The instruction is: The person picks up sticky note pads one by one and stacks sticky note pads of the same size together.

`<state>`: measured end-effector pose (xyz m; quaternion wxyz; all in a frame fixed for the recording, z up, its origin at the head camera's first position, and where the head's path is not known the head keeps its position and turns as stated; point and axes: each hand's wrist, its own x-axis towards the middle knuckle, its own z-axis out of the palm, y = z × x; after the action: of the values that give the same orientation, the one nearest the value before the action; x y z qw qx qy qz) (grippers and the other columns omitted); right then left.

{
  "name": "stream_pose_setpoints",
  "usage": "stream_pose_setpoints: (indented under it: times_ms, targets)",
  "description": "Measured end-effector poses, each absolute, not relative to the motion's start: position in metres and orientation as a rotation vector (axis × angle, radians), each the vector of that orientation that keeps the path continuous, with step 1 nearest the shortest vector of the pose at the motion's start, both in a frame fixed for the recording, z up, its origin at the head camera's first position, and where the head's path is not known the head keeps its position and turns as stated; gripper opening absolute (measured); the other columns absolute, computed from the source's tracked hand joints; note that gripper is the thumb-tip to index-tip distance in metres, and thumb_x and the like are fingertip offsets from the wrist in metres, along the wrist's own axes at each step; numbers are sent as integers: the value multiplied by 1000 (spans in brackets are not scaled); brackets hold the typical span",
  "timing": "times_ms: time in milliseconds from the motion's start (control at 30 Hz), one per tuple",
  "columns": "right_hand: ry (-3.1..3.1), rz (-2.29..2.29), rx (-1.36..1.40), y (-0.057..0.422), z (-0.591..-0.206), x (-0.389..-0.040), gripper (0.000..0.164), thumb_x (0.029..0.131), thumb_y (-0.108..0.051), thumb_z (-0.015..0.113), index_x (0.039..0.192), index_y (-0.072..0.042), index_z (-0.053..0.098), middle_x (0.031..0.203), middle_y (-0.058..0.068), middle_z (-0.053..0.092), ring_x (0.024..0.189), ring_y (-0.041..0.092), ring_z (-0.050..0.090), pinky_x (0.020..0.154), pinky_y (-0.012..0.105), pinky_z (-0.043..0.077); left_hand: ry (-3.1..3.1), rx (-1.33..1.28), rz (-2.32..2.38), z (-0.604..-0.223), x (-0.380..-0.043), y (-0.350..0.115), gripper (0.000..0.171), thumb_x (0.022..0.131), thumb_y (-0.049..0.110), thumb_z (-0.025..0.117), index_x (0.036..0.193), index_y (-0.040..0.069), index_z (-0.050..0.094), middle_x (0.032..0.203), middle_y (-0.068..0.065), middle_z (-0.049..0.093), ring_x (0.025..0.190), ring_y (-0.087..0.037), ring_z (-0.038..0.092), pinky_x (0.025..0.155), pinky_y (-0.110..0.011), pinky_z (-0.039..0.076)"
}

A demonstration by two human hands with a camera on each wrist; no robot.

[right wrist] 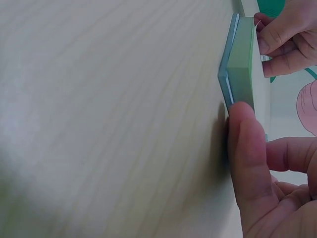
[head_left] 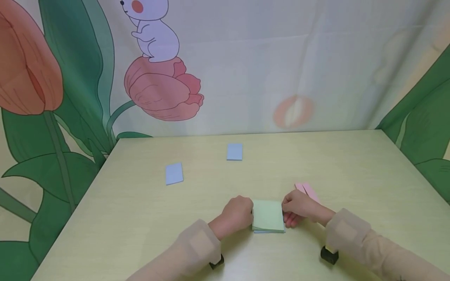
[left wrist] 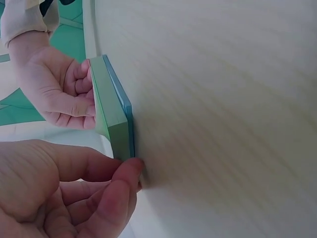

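Note:
A thick green sticky note pad [head_left: 268,215] lies over a thinner blue pad [head_left: 268,232], whose edge peeks out below it. At the left side, my left hand [head_left: 238,212] pinches the green pad's edge between thumb and curled fingers. Opposite, my right hand [head_left: 299,207] grips the right edge, its thumb [right wrist: 250,148] against the pad's side in the right wrist view. The left wrist view shows the green pad [left wrist: 111,109] and blue pad [left wrist: 130,119] stacked close over the table, slightly out of line. Fingers hide both side edges.
Two small blue pads lie farther off, one blue pad [head_left: 174,173] at the left and another blue pad [head_left: 234,152] near the back edge. Pink paper strips [head_left: 309,191] lie just behind my right hand. A printed curtain [head_left: 239,78] hangs behind the table [head_left: 116,218].

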<state>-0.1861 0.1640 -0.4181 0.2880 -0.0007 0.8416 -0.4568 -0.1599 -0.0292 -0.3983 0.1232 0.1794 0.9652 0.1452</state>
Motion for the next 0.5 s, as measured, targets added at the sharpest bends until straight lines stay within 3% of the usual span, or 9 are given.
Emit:
stream_pose_setpoints:
  times_ms: [500]
  targets:
    - [2287, -1233, 16, 162, -411, -193, 16, 85, -1, 45, 85, 7, 59, 60, 8, 58, 47, 12, 57, 47, 25, 49, 2885, 528, 472, -405, -169, -32, 25, 80, 0, 49, 57, 8, 43, 51, 2, 33, 44, -9, 31, 40, -17, 26]
